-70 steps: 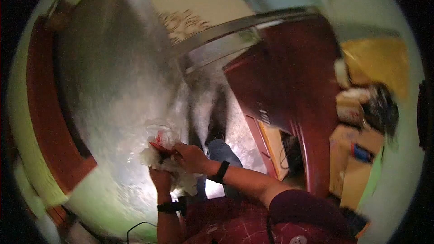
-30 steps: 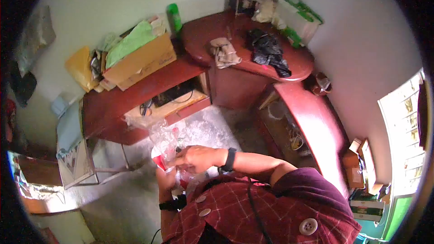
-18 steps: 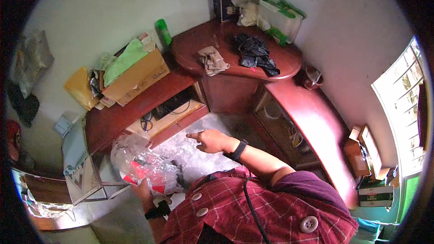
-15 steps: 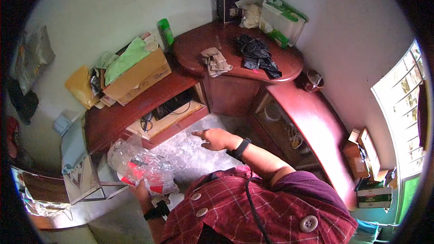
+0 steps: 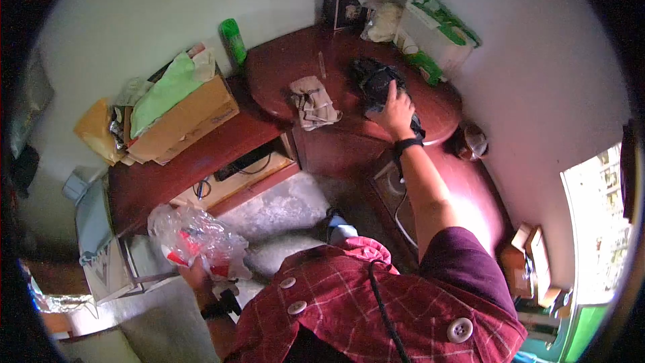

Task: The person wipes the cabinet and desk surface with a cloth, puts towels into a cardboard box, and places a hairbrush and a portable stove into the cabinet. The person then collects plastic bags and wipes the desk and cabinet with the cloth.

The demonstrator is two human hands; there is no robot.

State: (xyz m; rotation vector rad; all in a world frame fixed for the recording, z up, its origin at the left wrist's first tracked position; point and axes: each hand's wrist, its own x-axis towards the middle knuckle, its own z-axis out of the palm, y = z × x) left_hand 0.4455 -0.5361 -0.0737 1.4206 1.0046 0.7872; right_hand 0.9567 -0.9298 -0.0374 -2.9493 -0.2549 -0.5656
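My right hand (image 5: 396,115) is on the crumpled black plastic bag (image 5: 377,75) on the rounded corner of the dark red table (image 5: 282,60). Its fingers bend into the bag, and part of the grip is hidden. Low on the left, my left hand (image 5: 195,274) is closed around a clear plastic bag (image 5: 213,232) with red showing in it. A folded beige cloth (image 5: 313,102) lies on the table, left of the black bag.
Behind the black bag stand a green-and-white box (image 5: 437,33) and a dark speaker-like box (image 5: 346,0). A cardboard box of cloths (image 5: 191,117) and a green can (image 5: 232,42) are on the left. A brown cup (image 5: 471,142) sits near the right wall.
My right hand has moved from above the floor up and forward onto the black bag. The left hand still holds the clear bag. My view has shifted, and a foot now shows below.
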